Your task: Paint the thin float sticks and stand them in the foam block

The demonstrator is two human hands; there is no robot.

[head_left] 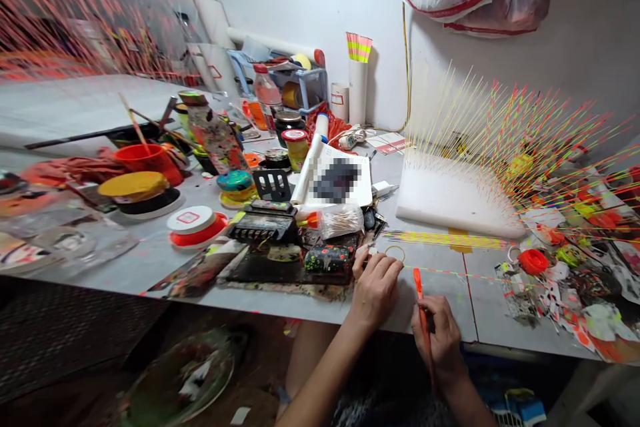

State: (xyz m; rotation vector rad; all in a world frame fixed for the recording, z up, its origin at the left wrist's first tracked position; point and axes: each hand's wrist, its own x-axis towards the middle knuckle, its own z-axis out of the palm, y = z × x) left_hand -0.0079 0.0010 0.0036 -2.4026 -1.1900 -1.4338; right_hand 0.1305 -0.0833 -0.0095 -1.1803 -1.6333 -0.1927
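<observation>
My right hand (440, 333) is closed around the handle of an orange paintbrush (423, 320), its orange-coated tip pointing up and away from me. Just past that tip runs a thin rod (463, 273) striped in red, yellow and green, level above the table. Its left end goes in under my left hand (377, 283), whose fingers are curled together at that end; their exact grip is partly hidden. Beside the left hand lies a paint-spattered black roller-like device (327, 259). A tan ring (395, 253) lies just beyond the fingers.
A bundle of striped rods (445, 239) lies before a white foam block (450, 190) bristling with upright thin rods. Paint-stained scraps (565, 293) crowd the right. Paint jars (296, 147), a red cup (150, 161) and a cotton-swab pack (341, 221) stand left and centre.
</observation>
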